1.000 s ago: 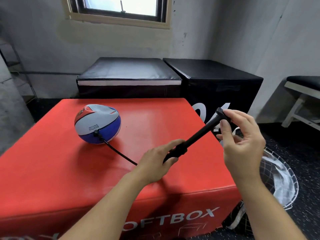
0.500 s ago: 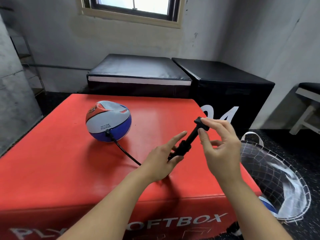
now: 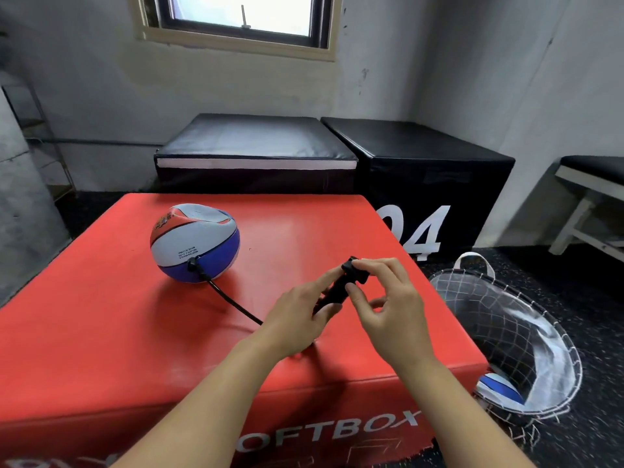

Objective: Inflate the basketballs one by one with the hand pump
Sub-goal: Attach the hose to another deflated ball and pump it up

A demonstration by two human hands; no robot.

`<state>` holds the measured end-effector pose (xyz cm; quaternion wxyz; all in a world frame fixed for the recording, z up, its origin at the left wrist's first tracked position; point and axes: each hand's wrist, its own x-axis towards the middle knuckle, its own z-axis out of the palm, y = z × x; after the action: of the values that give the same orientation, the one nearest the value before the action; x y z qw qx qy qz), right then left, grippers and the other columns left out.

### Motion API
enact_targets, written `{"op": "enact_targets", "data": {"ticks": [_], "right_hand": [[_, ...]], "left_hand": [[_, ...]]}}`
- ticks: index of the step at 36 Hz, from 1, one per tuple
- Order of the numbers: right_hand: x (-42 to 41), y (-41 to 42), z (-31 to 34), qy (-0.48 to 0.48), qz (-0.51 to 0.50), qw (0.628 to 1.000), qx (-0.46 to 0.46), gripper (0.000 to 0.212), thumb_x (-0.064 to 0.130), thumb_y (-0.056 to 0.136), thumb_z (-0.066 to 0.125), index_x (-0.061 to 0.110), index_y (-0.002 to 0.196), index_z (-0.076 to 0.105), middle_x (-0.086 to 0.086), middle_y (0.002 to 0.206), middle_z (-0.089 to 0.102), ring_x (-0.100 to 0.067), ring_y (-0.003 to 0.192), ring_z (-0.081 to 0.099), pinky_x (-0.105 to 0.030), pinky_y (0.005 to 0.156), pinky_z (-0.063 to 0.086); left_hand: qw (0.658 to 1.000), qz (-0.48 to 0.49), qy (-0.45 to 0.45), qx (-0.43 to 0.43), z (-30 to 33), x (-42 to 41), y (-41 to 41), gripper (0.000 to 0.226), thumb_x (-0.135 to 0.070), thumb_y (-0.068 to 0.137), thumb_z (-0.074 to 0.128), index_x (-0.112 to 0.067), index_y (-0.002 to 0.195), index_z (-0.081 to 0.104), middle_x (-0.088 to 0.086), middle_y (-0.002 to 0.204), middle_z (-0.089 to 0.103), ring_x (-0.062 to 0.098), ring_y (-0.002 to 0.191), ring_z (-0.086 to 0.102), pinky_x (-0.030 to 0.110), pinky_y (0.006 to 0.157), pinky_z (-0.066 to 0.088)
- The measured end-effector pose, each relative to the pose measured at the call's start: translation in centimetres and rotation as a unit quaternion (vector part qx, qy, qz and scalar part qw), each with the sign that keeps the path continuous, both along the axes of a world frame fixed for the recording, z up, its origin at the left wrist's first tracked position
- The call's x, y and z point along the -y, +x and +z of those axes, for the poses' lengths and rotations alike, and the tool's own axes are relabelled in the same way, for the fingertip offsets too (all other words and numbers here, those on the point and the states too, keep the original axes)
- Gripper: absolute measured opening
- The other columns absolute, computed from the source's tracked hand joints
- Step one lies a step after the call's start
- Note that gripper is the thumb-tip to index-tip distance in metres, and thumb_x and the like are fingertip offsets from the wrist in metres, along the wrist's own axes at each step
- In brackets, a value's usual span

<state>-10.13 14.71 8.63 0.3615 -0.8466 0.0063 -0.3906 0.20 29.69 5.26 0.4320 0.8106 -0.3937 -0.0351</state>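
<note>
A red, white and blue basketball (image 3: 195,243), dented on top, sits on the red soft box (image 3: 101,325). A black hose (image 3: 233,303) runs from the ball's valve to the black hand pump (image 3: 337,288). My left hand (image 3: 297,319) grips the pump body, with the index finger stretched along it. My right hand (image 3: 385,305) pinches the pump handle at the top end, pushed down close to the body. Another ball (image 3: 499,388) lies in the mesh basket (image 3: 540,332) on the floor at the right.
Two black padded boxes (image 3: 256,143) (image 3: 422,153) stand behind the red box against the wall. A bench (image 3: 591,184) is at the far right. A metal rack (image 3: 40,136) stands at the left wall. The floor is dark speckled rubber.
My right hand has pushed the pump handle down into the body, so the extended rod has shortened and nearly vanished. My left hand has kept its hold. The camera view has shifted slightly.
</note>
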Motion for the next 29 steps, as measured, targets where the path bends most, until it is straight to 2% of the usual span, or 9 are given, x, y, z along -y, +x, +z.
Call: {"op": "enact_targets", "data": {"ticks": [2, 7, 10, 13, 17, 21, 24, 26, 29], "right_hand": [[0.7, -0.5, 0.0, -0.009, -0.008, 1.0, -0.009, 0.031, 0.015, 0.094, 0.077, 0.028, 0.121, 0.072, 0.017, 0.115, 0.061, -0.005, 0.095, 0.066, -0.027, 0.063, 0.06], [2.1, -1.7, 0.3, 0.005, -0.008, 1.0, -0.01, 0.031, 0.009, 0.092, 0.078, 0.024, 0.118, 0.074, 0.013, 0.116, 0.063, -0.006, 0.105, 0.066, -0.021, 0.063, 0.059], [2.7, -2.3, 0.7, 0.018, -0.015, 1.0, 0.006, 0.03, 0.008, 0.093, 0.077, 0.025, 0.119, 0.074, 0.013, 0.118, 0.064, -0.007, 0.106, 0.066, -0.02, 0.064, 0.058], [3.6, -2.8, 1.7, 0.05, -0.038, 0.997, 0.044, 0.028, 0.009, 0.095, 0.075, 0.024, 0.119, 0.073, 0.014, 0.119, 0.064, -0.011, 0.112, 0.066, -0.026, 0.067, 0.06], [5.0, -3.7, 3.3, 0.104, -0.064, 0.988, 0.099, 0.024, 0.013, 0.1, 0.07, 0.025, 0.12, 0.072, 0.013, 0.121, 0.064, -0.018, 0.114, 0.066, -0.041, 0.073, 0.064], [5.6, -4.3, 4.2, 0.119, -0.102, 0.978, 0.141, 0.024, 0.016, 0.102, 0.067, 0.032, 0.119, 0.069, 0.012, 0.122, 0.066, -0.012, 0.112, 0.066, -0.045, 0.075, 0.064], [5.4, -3.9, 4.3, 0.111, -0.101, 0.979, 0.137, 0.022, 0.02, 0.103, 0.067, 0.03, 0.122, 0.07, 0.014, 0.123, 0.066, -0.017, 0.112, 0.068, -0.047, 0.073, 0.064], [5.2, -3.4, 4.3, 0.108, -0.1, 0.98, 0.135, 0.022, 0.022, 0.103, 0.067, 0.028, 0.124, 0.071, 0.012, 0.123, 0.067, -0.019, 0.113, 0.068, -0.046, 0.072, 0.064], [4.6, -2.6, 4.5, 0.109, -0.087, 0.982, 0.131, 0.022, 0.027, 0.102, 0.068, 0.035, 0.122, 0.069, 0.013, 0.12, 0.066, -0.024, 0.104, 0.072, -0.042, 0.071, 0.064]], "left_hand": [[1.0, 0.0, 0.015, 0.015, 0.1, 0.2, -0.3, 0.074, -0.03, 0.094, 0.059, -0.07, 0.149, 0.029, -0.009, 0.118, 0.073, 0.02, 0.109, 0.073, 0.045, 0.094, 0.058], [0.998, -0.003, 0.042, 0.055, 0.6, 0.8, -0.8, 0.076, -0.023, 0.096, 0.065, -0.069, 0.146, 0.032, -0.012, 0.124, 0.074, 0.017, 0.114, 0.071, 0.042, 0.096, 0.056], [0.996, -0.009, 0.056, 0.062, 0.7, 1.1, -0.8, 0.07, -0.029, 0.094, 0.062, -0.064, 0.148, 0.035, -0.015, 0.125, 0.072, 0.017, 0.114, 0.071, 0.041, 0.094, 0.057], [0.996, -0.011, 0.068, 0.065, 0.7, 1.3, -0.9, 0.065, -0.035, 0.092, 0.057, -0.061, 0.148, 0.037, -0.016, 0.124, 0.072, 0.019, 0.115, 0.07, 0.042, 0.094, 0.056], [0.994, -0.013, 0.075, 0.079, 0.5, 1.4, -0.9, 0.066, -0.03, 0.099, 0.063, -0.064, 0.148, 0.035, -0.015, 0.124, 0.072, 0.02, 0.114, 0.069, 0.042, 0.095, 0.055], [0.993, -0.021, 0.074, 0.086, 0.4, 1.4, -0.9, 0.067, -0.027, 0.1, 0.064, -0.064, 0.148, 0.034, -0.016, 0.125, 0.071, 0.019, 0.114, 0.067, 0.042, 0.095, 0.054], [0.994, -0.025, 0.063, 0.083, 0.1, 1.2, -0.7, 0.067, -0.028, 0.099, 0.062, -0.064, 0.148, 0.034, -0.015, 0.123, 0.071, 0.021, 0.112, 0.069, 0.044, 0.094, 0.054], [0.996, -0.026, 0.052, 0.072, 0.0, 1.1, -0.5, 0.071, -0.027, 0.099, 0.063, -0.065, 0.15, 0.031, -0.016, 0.121, 0.07, 0.021, 0.11, 0.07, 0.044, 0.094, 0.055], [0.997, -0.016, 0.044, 0.053, 0.0, 1.1, -0.5, 0.083, -0.025, 0.1, 0.065, -0.068, 0.154, 0.019, -0.016, 0.121, 0.07, 0.022, 0.108, 0.071, 0.044, 0.096, 0.055]]}}
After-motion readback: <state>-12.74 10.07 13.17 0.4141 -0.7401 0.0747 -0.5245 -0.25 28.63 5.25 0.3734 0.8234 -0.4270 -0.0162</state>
